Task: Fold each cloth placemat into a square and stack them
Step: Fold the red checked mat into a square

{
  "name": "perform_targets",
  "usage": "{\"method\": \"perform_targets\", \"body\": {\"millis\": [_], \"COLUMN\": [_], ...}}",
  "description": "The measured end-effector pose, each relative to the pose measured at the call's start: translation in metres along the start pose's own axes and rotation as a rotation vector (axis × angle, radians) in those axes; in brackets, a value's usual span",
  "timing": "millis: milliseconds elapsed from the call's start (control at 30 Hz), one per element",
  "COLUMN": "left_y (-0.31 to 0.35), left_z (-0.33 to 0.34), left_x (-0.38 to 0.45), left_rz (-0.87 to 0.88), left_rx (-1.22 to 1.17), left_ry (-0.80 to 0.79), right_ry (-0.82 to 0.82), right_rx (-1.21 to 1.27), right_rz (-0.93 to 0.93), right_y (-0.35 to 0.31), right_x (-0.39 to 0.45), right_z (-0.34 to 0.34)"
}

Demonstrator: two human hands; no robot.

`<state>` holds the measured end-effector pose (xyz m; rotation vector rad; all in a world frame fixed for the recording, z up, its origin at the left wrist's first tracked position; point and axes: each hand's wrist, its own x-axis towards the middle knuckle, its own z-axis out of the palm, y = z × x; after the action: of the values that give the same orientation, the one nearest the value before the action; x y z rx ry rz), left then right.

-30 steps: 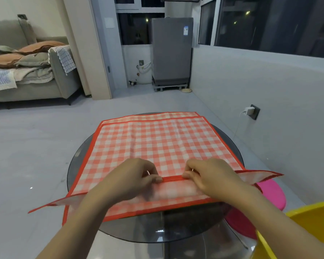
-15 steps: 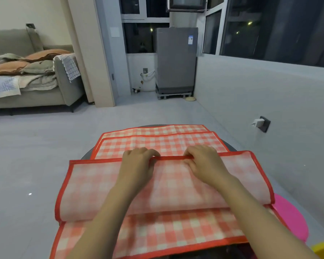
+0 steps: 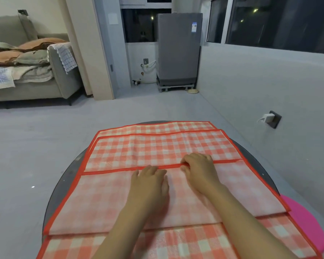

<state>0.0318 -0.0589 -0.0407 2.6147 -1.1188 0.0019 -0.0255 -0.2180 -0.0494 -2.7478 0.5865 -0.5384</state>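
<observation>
Folding is under way on the top red-and-white checked cloth placemat with red piping [image 3: 157, 150], spread on the round dark glass desk [image 3: 64, 176] in a dim room. Its near half has been turned over so the paler underside shows, w/ the red-trimmed edge lying across the mat approx. midway, not yet level w/ the far edge. The left hand [image 3: 150, 181] is laid flat on the turned-over panel, fingers spread and straight, tips just short of the trim. The right hand [image 3: 199, 168] is seen w/ fingers curled over the trim, apparently pinching it; the thumb is hidden, so the grip can't be fully confirmed. At least one more mat of the same checked cloth is visible beneath, its edges showing at the far side and nearest the camera. A round pink object [image 3: 307, 221] is glimpsed past the desk's right rim.

Step judged: first fold of the top mat, about half done. Next move, est.: the trimmed edge must be carried on to meet the far edge, corners matched, the crease pressed flat, then a cross fold made for a square. No finished stack is visible yet.
</observation>
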Motion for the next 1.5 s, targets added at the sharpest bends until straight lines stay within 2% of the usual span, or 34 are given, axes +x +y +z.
{"method": "perform_targets", "body": {"millis": [167, 267, 433, 533, 800, 1000, 1133, 1233, 1500], "left_y": [0.0, -0.002, -0.007, -0.008, -0.009, -0.007, -0.006, -0.005, -0.029], "left_z": [0.018, 0.028, 0.033, 0.034, 0.034, 0.032, 0.032, 0.032, 0.024], "left_x": [-0.011, -0.013, -0.009, -0.009, -0.01, -0.01, -0.011, -0.01, -0.012], "left_rz": [-0.016, -0.002, 0.001, 0.0, 0.023, 0.031, 0.032, 0.024, 0.006], "left_rx": [0.028, 0.081, 0.098, 0.096, 0.118, 0.122, 0.132, 0.125, 0.129], "left_ry": [-0.136, -0.114, -0.091, -0.102, -0.11, -0.119, -0.119, -0.127, -0.142], "right_ry": [-0.011, -0.045, -0.27, -0.326, -0.316, -0.314, -0.258, -0.28, -0.294], "right_rx": [-0.063, -0.101, -0.075, -0.108, -0.268, -0.277, -0.128, -0.024, -0.14], "right_rz": [0.016, -0.016, -0.021, 0.018, 0.224, 0.276, 0.179, 0.073, 0.031], "right_y": [0.0, -0.009, -0.02, -0.001, 0.074, 0.077, 0.047, 0.017, 0.016], "right_x": [0.001, -0.004, -0.035, -0.049, -0.072, -0.073, -0.063, -0.056, -0.056], "right_z": [0.006, 0.005, 0.007, 0.001, -0.032, -0.037, -0.035, -0.021, -0.001]}}
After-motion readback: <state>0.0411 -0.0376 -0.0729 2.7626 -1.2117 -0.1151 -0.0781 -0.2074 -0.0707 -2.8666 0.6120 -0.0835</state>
